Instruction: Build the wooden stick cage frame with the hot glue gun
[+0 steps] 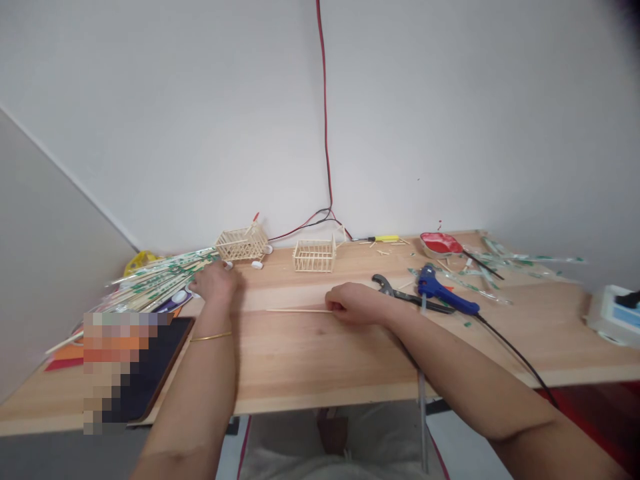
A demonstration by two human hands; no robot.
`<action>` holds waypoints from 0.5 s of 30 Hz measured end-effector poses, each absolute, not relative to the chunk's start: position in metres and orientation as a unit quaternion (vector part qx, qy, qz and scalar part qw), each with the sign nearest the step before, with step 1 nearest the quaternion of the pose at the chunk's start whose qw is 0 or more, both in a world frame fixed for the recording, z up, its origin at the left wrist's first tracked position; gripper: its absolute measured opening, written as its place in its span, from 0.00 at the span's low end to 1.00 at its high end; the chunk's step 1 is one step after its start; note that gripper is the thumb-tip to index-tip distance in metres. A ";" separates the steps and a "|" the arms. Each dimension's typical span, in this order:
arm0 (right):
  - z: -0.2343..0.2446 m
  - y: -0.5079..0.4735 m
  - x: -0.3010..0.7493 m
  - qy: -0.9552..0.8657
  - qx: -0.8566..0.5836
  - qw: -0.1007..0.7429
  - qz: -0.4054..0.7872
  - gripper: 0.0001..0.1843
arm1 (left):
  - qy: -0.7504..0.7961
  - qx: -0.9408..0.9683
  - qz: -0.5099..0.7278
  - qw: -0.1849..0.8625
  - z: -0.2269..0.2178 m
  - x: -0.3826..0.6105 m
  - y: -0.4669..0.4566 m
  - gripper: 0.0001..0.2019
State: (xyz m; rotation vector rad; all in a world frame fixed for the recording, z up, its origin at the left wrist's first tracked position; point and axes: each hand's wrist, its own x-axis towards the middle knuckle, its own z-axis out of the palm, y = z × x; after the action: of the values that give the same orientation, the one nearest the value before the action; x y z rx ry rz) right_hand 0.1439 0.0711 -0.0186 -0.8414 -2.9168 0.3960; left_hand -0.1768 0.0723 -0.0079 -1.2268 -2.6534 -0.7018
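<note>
My right hand [353, 303] is closed around one end of a thin wooden stick [297, 310], which lies flat and points left across the tabletop. At the right end of a pile of wrapped wooden sticks [165, 280], my left hand [216, 281] rests with its fingers curled down; what they grip, if anything, is hidden. Just behind it stands a small cart made of sticks [243, 241], with white round wheels and a red tip on its handle. A second stick-built cart or basket [314, 256] sits further right, beyond my right hand.
Right of my right hand lie black-handled cutters [413, 300] and a blue glue gun [445, 291] with its cord. Behind them are a red dish [441, 244] and a yellow-handled tool [385, 238]. A dark tablet [160, 367] lies front left; a power strip [615, 317] stands far right.
</note>
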 end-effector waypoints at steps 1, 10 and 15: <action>-0.019 0.071 0.144 -0.952 -0.276 0.040 0.131 0.06 | -0.875 -0.407 -0.249 0.087 -0.007 -0.176 0.071 0.15; -0.016 0.072 0.142 -0.949 -0.272 0.042 0.152 0.05 | -0.745 -0.522 -0.346 0.230 -0.005 -0.158 0.074 0.38; -0.018 0.073 0.143 -0.950 -0.267 0.049 0.156 0.05 | -0.719 -0.530 -0.388 0.227 -0.020 -0.154 0.089 0.39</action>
State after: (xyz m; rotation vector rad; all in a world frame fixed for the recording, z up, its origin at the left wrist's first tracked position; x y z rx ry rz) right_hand 0.1430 0.0735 -0.0180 -0.8134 -2.8930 0.4760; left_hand -0.1545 0.0892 -0.0201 -1.4600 -1.9801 -1.0698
